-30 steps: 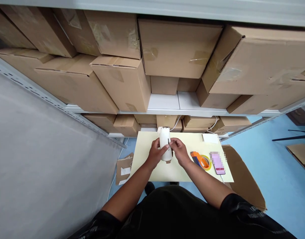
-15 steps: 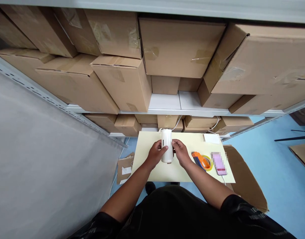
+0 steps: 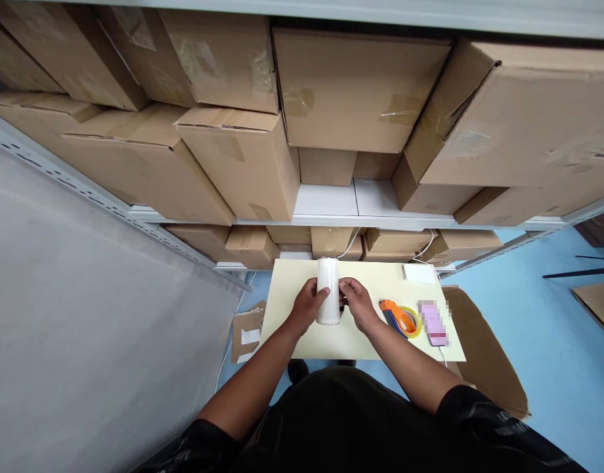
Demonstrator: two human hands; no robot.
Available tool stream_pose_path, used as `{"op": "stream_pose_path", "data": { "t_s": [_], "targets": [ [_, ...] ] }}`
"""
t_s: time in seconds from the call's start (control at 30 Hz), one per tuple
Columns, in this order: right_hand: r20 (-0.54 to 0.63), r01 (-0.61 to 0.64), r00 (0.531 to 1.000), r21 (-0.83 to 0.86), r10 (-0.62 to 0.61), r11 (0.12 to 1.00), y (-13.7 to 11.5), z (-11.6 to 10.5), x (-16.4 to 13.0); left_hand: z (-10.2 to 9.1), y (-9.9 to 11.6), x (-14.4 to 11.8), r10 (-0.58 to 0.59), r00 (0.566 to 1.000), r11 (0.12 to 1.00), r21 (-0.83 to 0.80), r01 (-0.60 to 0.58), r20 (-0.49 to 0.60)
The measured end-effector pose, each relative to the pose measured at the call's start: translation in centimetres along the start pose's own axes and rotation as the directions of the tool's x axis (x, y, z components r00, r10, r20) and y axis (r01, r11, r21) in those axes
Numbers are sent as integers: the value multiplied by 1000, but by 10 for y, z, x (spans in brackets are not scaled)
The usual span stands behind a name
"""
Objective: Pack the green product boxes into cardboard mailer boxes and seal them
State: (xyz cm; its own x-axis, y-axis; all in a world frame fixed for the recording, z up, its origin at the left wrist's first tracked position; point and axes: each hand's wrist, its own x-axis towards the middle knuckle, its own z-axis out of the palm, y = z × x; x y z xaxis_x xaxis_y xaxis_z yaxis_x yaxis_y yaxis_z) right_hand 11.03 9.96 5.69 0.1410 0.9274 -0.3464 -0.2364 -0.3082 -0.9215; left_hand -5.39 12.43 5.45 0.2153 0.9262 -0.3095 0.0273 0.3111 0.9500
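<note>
A smooth white cylinder (image 3: 328, 295), about as tall as a drinking tumbler, is held upright over the cream tabletop (image 3: 287, 282). My left hand (image 3: 309, 304) grips its left side, with the thumb laid across the front and the other fingers behind. On the opposite side, my right hand (image 3: 356, 302) has its fingertips bent together against the cylinder's edge. What those fingertips hold, apart from the cylinder's side, is partly hidden. The face turned towards me looks plain.
To the right lie an orange and blue tape dispenser (image 3: 398, 318) with yellowish tape, a pink phone (image 3: 434, 322) and a white box (image 3: 419, 273). Shelves of cardboard boxes (image 3: 351, 92) rise behind the table. An open carton (image 3: 484, 348) stands at right; a grey wall (image 3: 85, 315) is at left.
The white cylinder has turned in my hands: its dark slot and the small white piece at its top no longer show. It has shifted slightly left.
</note>
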Motion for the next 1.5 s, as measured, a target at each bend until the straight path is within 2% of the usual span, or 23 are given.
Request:
{"op": "stream_pose_path", "data": {
  "t_s": [0.17, 0.37, 0.47, 0.67, 0.8, 0.87, 1.0, 1.17, 1.33, 1.5],
  "targets": [
    [12, -60, 998, -12, 60, 998, 0, 4, -1, 0, 4, -1, 2, 999, 1000, -14, -2, -43],
    [-8, 19, 1000, -5, -19, 1000, -12, 8, -4, -1, 8, -1, 69, 996, 993, 97, -64, -54],
    [-10, 36, 999, 8, -36, 999, -9, 6, -5, -1, 11, -2, 28, 999, 999, 43, -26, -41],
    [-3, -15, 1000, -16, 15, 1000, -2, 6, -5, 2, 11, -6, -27, 999, 998, -54, 25, -45],
    [-8, 29, 1000, -36, -29, 999, -7, 6, -5, 0, 11, -6, 47, 997, 997, 68, -43, -66],
    [-19, 39, 999, -31, -40, 999, -10, 5, -5, -1, 14, -6, 45, 996, 995, 98, -37, -74],
    [-53, 38, 998, -28, -39, 999, -13, 2, -5, -1, 18, -5, -24, 1000, 999, -21, 24, 11],
    [8, 23, 1000, -53, -23, 998, -17, 2, -5, 3, 16, -5, -9, 1000, 998, -55, 8, -27],
    [-11, 49, 999, -41, -50, 998, -20, 3, -6, 3, 20, -5, 20, 999, 1000, 16, -20, -27],
    [-54, 21, 998, -27, -22, 999, -18, 2, -7, 4, 20, -5, -20, 1000, 997, -78, 20, 5]
  ]
}}
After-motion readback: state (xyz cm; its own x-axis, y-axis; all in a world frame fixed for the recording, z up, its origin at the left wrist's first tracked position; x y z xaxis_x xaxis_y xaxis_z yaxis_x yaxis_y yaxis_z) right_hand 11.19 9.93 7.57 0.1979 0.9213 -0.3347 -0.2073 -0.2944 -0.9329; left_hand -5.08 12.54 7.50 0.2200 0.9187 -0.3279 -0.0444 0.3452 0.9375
